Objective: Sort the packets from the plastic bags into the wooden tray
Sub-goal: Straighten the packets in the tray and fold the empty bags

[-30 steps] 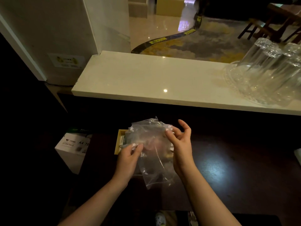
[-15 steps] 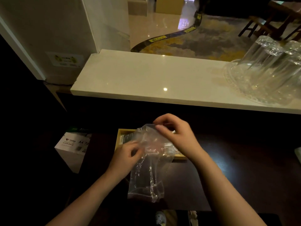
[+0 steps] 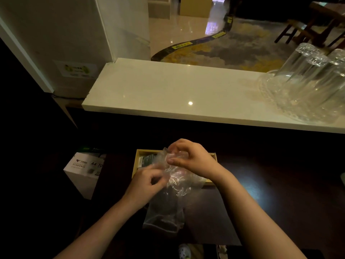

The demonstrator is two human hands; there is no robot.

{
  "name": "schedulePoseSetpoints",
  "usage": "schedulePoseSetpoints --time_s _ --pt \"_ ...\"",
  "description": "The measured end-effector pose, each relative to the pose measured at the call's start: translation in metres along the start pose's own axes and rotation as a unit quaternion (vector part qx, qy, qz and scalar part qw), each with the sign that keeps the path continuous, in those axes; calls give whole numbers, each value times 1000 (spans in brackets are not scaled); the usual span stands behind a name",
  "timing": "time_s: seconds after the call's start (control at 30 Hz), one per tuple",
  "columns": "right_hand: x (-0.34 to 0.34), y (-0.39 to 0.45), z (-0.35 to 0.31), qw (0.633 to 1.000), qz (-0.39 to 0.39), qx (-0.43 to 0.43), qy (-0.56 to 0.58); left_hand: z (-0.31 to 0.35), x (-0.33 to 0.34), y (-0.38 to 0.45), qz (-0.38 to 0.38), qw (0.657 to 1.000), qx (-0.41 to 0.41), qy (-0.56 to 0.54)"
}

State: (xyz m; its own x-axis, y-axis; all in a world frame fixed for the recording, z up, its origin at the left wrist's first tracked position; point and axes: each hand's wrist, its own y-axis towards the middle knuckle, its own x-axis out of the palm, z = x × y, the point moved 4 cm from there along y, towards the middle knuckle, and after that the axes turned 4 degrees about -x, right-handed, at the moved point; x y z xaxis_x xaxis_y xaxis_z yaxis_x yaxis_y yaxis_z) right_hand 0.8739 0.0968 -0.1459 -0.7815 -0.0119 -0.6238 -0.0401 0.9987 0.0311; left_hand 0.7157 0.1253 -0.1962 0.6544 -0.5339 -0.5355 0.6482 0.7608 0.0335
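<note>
Fingers of the right hand (image 3: 194,161) are pinching the top of the clear plastic bag (image 3: 168,199), and the left hand (image 3: 147,182) is gripping its side. Behind the bag, at 12 o'clock, the wooden tray (image 3: 139,156) is sitting on the dark table (image 3: 270,193) with green packets (image 3: 147,159) inside.

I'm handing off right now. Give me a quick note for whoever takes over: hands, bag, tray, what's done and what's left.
Left hand: pinching the near side of the clear bag.
Right hand: fingers closed on the bag's top, above the tray.
Bag: held over the tray's near edge, lower end hanging toward the dark table. Contents too blurred to tell.
Tray: dark green packets already at its left end; the rest is hidden by hands and bag.
Left: get out whatever the bag holds, place it in the tray.
</note>
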Motion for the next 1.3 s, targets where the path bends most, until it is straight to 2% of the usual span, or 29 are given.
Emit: schedulePoseSetpoints --time_s 0.07,0.2,0.27,0.33,0.37,0.53,0.6,0.67,0.7,0.73,0.77,0.8,0.83,0.87,0.9,0.97,1.03,1.1,1.17,1.23,1.3 --pt "2 3 -5 999 -26 -18 31 -1 1 1 -10 1000 -4 12" --pt "5 10 -4 996 -76 11 36 -1 6 0 -49 998 -11 33" --pt "1 14 -2 998 -24 9 56 -1 7 1 -71 997 -8 13" --pt "-6 16 6 991 36 20 124 -1 6 2 -85 996 -17 -13" --pt "-8 16 12 987 42 37 150 0 5 2 -85 995 -26 -34" --pt "-10 -1 40 987 -89 107 79 -16 -9 3 -64 981 -101 -151" --pt "-13 -8 44 983 -60 102 142 -16 -12 4 -72 974 -115 -180" --pt "-14 -11 46 974 8 114 195 -13 -13 4 -56 968 -126 -209" --pt "-13 -12 50 960 49 130 243 -11 -15 4 -41 964 -132 -228" --pt "-9 -15 54 926 83 151 334 -9 -15 4 -28 958 -139 -251" --pt "-3 -16 59 874 100 173 443 -10 -16 5 -13 951 -147 -271" --pt "5 -18 63 822 95 179 533 -10 -18 6 -3 947 -151 -283" --pt "14 -23 63 788 77 182 584 -10 -19 6 3 946 -155 -285" --pt "24 -30 58 781 36 190 593 -9 -21 6 8 947 -156 -282" --pt "35 -37 54 790 1 208 576 -10 -23 7 15 947 -157 -279" --pt "52 -44 45 833 -59 239 494 -12 -25 9 36 951 -159 -265" --pt "59 -43 37 876 -72 240 412 -14 -27 9 45 949 -169 -262" --pt "57 -38 38 882 -20 249 399 -16 -27 8 55 940 -188 -280" --pt "52 -37 42 868 36 259 422 -13 -31 7 66 926 -189 -320" --pt "46 -36 42 873 71 244 416 -16 -29 5 38 903 -203 -376" --pt "42 -36 40 881 100 233 398 -19 -23 -1 -6 888 -259 -379"
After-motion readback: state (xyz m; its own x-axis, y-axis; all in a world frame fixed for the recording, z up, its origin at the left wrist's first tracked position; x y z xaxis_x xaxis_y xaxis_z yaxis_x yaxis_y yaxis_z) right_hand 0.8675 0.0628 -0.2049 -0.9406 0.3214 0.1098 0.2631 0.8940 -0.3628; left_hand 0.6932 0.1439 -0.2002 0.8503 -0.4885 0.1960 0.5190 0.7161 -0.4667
